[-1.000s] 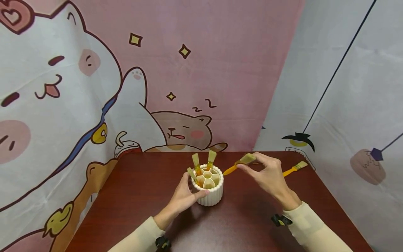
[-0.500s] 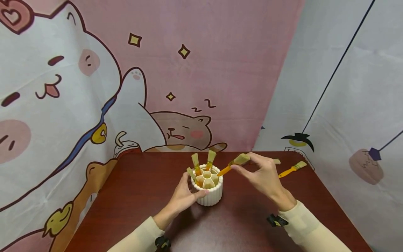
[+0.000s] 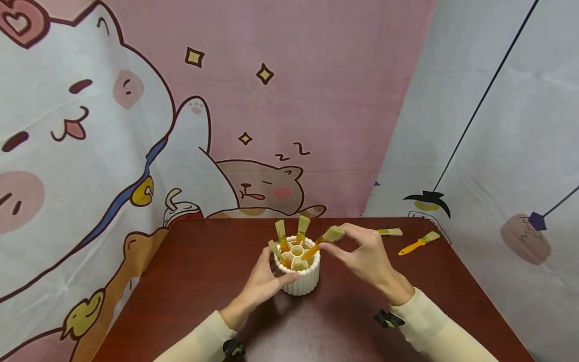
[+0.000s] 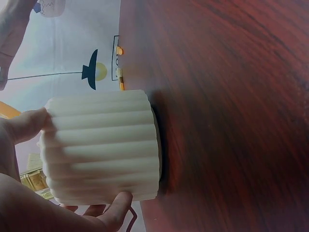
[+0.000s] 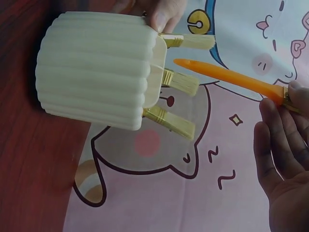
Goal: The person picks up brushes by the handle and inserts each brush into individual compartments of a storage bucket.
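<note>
A white ribbed brush holder [image 3: 302, 284], divided into petal-shaped compartments, stands upright on the table. My left hand [image 3: 266, 280] grips its left side, thumb on the front wall; in the left wrist view the fingers and thumb wrap the ribbed wall [image 4: 101, 150]. Three flat paintbrushes [image 3: 303, 229] stand in it, bristles up. Between thumb and fingers, my right hand [image 3: 368, 256] pinches another paintbrush [image 3: 332, 234] near its ferrule. That brush's orange handle [image 5: 227, 76] slants down over the holder's right-hand compartments; in the right wrist view its tip is outside the opening.
Two more paintbrushes lie on the dark red-brown table [image 3: 203, 281] at the back right: one with an orange handle [image 3: 412, 247], and one [image 3: 390, 232] partly hidden behind my right hand. A printed cloth [image 3: 344, 125] hangs behind the table's far edge.
My right hand has moved left with the paintbrush, bringing its handle tip from beside the holder to over its top. The two brushes on the table have come into fuller view. My left hand stays put.
</note>
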`<state>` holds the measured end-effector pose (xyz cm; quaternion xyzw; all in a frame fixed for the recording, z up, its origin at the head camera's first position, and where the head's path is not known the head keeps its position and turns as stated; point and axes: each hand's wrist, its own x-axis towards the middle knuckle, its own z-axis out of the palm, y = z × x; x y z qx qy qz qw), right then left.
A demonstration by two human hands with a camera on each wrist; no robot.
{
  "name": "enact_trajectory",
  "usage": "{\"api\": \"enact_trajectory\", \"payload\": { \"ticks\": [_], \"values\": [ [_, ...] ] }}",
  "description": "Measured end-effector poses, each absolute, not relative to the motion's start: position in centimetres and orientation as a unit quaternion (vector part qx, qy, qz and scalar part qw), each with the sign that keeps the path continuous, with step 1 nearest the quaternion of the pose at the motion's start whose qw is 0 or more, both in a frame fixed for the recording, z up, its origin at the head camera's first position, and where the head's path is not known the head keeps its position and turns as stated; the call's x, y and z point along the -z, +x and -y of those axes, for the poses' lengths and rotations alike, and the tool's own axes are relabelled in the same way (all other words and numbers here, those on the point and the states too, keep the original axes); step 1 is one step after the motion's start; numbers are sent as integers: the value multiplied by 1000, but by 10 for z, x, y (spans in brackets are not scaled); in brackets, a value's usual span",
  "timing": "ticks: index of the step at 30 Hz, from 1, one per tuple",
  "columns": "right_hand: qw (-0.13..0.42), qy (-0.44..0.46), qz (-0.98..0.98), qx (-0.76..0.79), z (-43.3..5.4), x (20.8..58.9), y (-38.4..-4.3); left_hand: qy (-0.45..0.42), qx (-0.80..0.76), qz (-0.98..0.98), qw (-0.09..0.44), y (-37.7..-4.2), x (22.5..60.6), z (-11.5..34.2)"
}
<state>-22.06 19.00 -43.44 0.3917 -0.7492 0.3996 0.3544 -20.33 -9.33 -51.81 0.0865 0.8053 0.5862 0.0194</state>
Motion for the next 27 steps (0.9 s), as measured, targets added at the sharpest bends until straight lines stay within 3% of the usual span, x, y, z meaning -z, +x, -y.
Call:
{"api": "enact_trajectory", "payload": {
  "ticks": [27],
  "values": [
    [315, 422, 763, -374, -171, 446, -224, 84, -598, -797, 23, -204, 520, 94]
  ]
}}
